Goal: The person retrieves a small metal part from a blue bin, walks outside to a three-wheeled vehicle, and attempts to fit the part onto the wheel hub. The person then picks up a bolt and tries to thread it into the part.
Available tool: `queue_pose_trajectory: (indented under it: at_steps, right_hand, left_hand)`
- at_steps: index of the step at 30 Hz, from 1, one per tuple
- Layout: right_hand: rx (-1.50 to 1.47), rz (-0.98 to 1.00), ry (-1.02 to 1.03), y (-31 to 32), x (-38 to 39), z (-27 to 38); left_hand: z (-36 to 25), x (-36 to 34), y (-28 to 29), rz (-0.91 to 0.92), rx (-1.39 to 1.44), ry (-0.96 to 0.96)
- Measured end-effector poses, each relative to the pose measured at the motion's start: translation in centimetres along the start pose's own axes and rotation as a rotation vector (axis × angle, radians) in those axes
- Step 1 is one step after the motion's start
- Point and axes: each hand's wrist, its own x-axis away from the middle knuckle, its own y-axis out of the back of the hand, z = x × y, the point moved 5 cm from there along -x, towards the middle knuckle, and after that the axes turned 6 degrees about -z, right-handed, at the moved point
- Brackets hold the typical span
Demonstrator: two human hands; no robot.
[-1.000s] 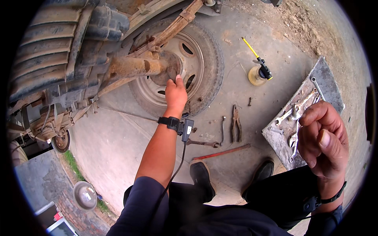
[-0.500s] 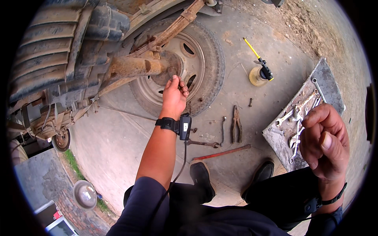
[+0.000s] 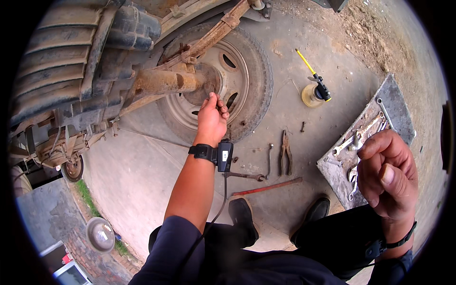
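Note:
My left hand (image 3: 212, 118) reaches to the rusty hub end of the axle (image 3: 166, 81), in front of the wheel (image 3: 254, 80). Its fingers are curled and closed; whatever lies between them is hidden. Raised at the right, close to me, my right hand (image 3: 392, 173) has its fingers bent inward and the thumb beside them. Nothing shows in it, though its palm side is hidden. Behind that hand a grey metal tray (image 3: 338, 183) holds several wrenches (image 3: 343, 145).
On the concrete lie pliers (image 3: 286, 154), an open-end wrench (image 3: 244, 176), a thin bent rod (image 3: 270, 161), a red bar (image 3: 268, 186) and a bolt (image 3: 302, 127). A spray bottle (image 3: 312, 95) stands beyond. The vehicle's underside (image 3: 61, 61) fills the upper left. A metal basin (image 3: 100, 234) sits lower left.
The right hand has shifted slightly left. The left hand stays at the hub with its fingers curled, and the whole view has moved a little.

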Motion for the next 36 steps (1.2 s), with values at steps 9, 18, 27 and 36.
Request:
queue_pose_trajectory:
  at_steps: [9,18,27,36]
  right_hand:
    - [-0.021,-0.023,0.018,0.22,-0.18,0.10]
    - [-0.014,-0.026,-0.001,0.29,-0.14,-0.14]
    - [-0.022,-0.012,-0.026,0.00,-0.57,-0.19]
    - [-0.006,-0.018,-0.024,-0.26,0.01,-0.01]
  left_hand:
    - [-0.74,-0.37,0.17,0.051,-0.021,-0.015]
    - [-0.46,-0.65,0.36,0.043,0.118,-0.005]
    - [-0.43,-0.18,0.17,-0.004,0.129,-0.022]
    - [-1.12,0.14,0.05,0.014,0.046,-0.047]
